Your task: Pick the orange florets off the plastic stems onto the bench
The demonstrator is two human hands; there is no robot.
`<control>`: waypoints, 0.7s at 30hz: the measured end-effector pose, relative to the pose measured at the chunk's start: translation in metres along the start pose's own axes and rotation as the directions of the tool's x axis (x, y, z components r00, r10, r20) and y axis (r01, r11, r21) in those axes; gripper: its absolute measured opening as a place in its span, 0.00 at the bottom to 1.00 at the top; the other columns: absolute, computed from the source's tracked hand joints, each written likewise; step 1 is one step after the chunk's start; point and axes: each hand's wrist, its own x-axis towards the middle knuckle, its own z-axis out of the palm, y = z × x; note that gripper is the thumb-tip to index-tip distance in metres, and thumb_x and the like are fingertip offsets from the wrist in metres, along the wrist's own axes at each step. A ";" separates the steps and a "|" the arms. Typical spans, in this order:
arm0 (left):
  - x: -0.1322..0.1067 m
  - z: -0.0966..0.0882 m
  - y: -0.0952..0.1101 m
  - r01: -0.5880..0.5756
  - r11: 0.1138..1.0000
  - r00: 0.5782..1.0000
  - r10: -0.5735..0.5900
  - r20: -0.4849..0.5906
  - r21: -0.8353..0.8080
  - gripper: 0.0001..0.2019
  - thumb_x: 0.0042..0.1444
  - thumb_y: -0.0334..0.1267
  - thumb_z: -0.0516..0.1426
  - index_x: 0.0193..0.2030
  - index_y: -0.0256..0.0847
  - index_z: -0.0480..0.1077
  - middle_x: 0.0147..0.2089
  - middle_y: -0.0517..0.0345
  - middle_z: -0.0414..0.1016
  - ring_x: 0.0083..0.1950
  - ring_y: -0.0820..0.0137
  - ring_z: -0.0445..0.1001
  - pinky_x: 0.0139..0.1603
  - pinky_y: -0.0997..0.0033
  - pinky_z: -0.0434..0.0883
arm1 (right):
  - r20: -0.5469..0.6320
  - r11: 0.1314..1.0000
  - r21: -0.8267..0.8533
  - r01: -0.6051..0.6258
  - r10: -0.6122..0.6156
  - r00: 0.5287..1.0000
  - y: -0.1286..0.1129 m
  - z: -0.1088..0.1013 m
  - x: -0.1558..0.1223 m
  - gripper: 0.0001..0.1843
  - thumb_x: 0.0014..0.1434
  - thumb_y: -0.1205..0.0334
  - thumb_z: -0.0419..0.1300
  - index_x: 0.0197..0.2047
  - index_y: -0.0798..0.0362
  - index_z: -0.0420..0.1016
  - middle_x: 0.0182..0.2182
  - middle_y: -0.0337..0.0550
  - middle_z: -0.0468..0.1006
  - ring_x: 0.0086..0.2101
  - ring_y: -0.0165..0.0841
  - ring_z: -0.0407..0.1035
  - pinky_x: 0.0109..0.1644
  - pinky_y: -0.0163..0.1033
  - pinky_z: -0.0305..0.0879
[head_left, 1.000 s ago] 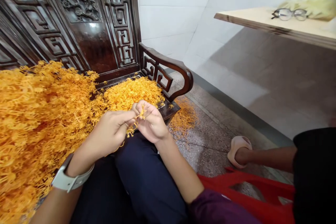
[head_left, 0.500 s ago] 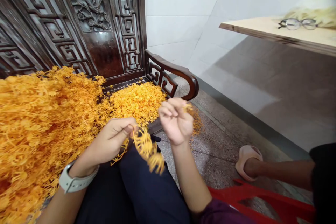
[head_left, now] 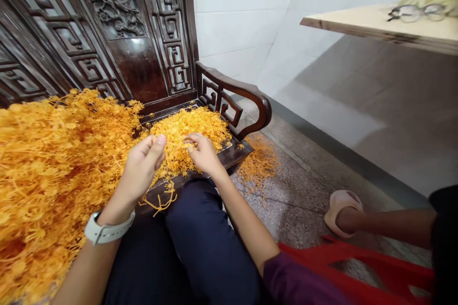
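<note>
My left hand (head_left: 145,164), a pale watch on its wrist, is closed with the thumb pressed against the fingers, pinching an orange plastic flower sprig (head_left: 173,144). Across from it, my right hand (head_left: 204,153) has curled fingers at the sprig's other side; its fingertips blend into the orange behind. Both hands are above a smaller pile of loose orange flower pieces (head_left: 209,124) on the dark wooden bench. A large heap of branched orange sprigs (head_left: 64,152) lies to the left. One bare orange stem piece (head_left: 166,200) hangs beneath my left hand by my knee.
The bench's carved armrest (head_left: 246,90) curves beyond the small pile. Orange stems (head_left: 261,157) lie scattered on the speckled floor. A wooden tabletop (head_left: 358,21) with glasses (head_left: 410,13) juts in at upper right. Below are a red plastic stool (head_left: 322,252) and another person's slippered foot (head_left: 343,212).
My right hand has moved left and turned downward over the small pile. My left hand has risen slightly. The sprig cluster that dangled over my knee is now up between the hands.
</note>
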 end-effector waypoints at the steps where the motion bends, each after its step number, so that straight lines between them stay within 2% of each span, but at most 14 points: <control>1: 0.000 0.000 0.001 -0.003 1.000 1.000 0.003 -0.004 0.029 0.28 0.68 0.59 0.63 0.27 0.43 0.60 0.24 0.66 0.57 0.25 0.75 0.54 0.27 0.71 0.55 | -0.028 0.997 0.081 0.006 -0.004 1.000 -0.004 -0.002 -0.003 0.10 0.66 0.61 0.61 0.43 0.53 0.84 0.45 0.50 0.84 0.48 0.41 0.78 0.58 0.50 0.72; 4: 0.001 0.000 0.003 -0.024 0.992 1.000 0.024 -0.002 0.123 0.28 0.66 0.55 0.65 0.25 0.42 0.58 0.23 0.66 0.55 0.25 0.75 0.52 0.27 0.71 0.53 | -0.121 0.929 0.371 0.020 0.027 0.992 -0.028 -0.013 -0.011 0.14 0.70 0.52 0.61 0.44 0.52 0.83 0.38 0.45 0.83 0.41 0.36 0.77 0.51 0.45 0.72; 6: 0.002 0.001 0.004 -0.033 0.984 0.999 0.034 -0.001 0.176 0.27 0.64 0.52 0.66 0.25 0.43 0.57 0.23 0.67 0.53 0.25 0.76 0.50 0.27 0.70 0.51 | -0.060 0.879 0.476 0.016 0.015 0.998 -0.047 -0.022 -0.017 0.17 0.70 0.46 0.62 0.43 0.51 0.83 0.36 0.43 0.82 0.38 0.33 0.75 0.47 0.42 0.70; 8: 0.002 0.002 0.006 -0.047 0.977 0.999 0.047 0.007 0.209 0.26 0.63 0.49 0.67 0.24 0.43 0.57 0.23 0.68 0.52 0.25 0.76 0.50 0.26 0.70 0.50 | 0.053 0.861 0.508 -0.014 -0.015 0.998 -0.064 -0.028 -0.022 0.19 0.67 0.43 0.66 0.37 0.52 0.81 0.32 0.40 0.79 0.34 0.30 0.70 0.42 0.40 0.67; 11: 0.001 0.006 0.008 -0.088 0.975 0.996 0.085 0.022 0.204 0.24 0.63 0.45 0.67 0.25 0.43 0.57 0.23 0.68 0.53 0.26 0.75 0.51 0.27 0.71 0.53 | 0.120 0.872 0.488 -0.038 -0.024 0.992 -0.079 -0.029 -0.029 0.19 0.61 0.46 0.74 0.32 0.52 0.77 0.28 0.36 0.74 0.31 0.28 0.64 0.38 0.38 0.63; 13: 0.001 0.008 0.008 -0.148 0.970 0.989 0.146 0.028 0.195 0.23 0.64 0.43 0.66 0.26 0.42 0.58 0.26 0.65 0.58 0.29 0.74 0.57 0.31 0.71 0.58 | 0.089 0.869 0.495 -0.010 -0.039 0.995 -0.081 -0.028 -0.032 0.16 0.61 0.50 0.74 0.34 0.52 0.78 0.30 0.35 0.74 0.32 0.28 0.64 0.39 0.38 0.63; 15: 0.000 0.009 0.009 -0.216 0.956 0.976 0.209 0.054 0.199 0.22 0.65 0.40 0.66 0.27 0.41 0.59 0.33 0.60 0.67 0.35 0.72 0.65 0.38 0.71 0.64 | 0.054 0.848 0.529 0.031 -0.070 0.996 -0.079 -0.026 -0.033 0.12 0.65 0.52 0.72 0.37 0.52 0.81 0.32 0.36 0.75 0.34 0.28 0.65 0.41 0.38 0.63; 17: -0.002 0.009 0.010 -0.247 0.951 0.968 0.234 0.088 0.188 0.21 0.66 0.38 0.65 0.27 0.41 0.59 0.40 0.56 0.74 0.40 0.71 0.69 0.42 0.71 0.66 | 0.057 0.807 0.590 0.026 -0.074 0.996 -0.074 -0.025 -0.035 0.09 0.67 0.55 0.70 0.40 0.51 0.82 0.34 0.37 0.75 0.35 0.29 0.65 0.44 0.38 0.64; 21: -0.006 0.011 0.012 -0.214 0.968 0.973 0.200 0.111 0.133 0.19 0.65 0.33 0.64 0.28 0.42 0.59 0.35 0.59 0.75 0.33 0.73 0.66 0.36 0.71 0.64 | 0.092 0.716 0.696 -0.046 -0.025 0.995 -0.069 -0.024 -0.040 0.07 0.65 0.56 0.73 0.40 0.49 0.83 0.38 0.38 0.76 0.40 0.30 0.67 0.48 0.38 0.64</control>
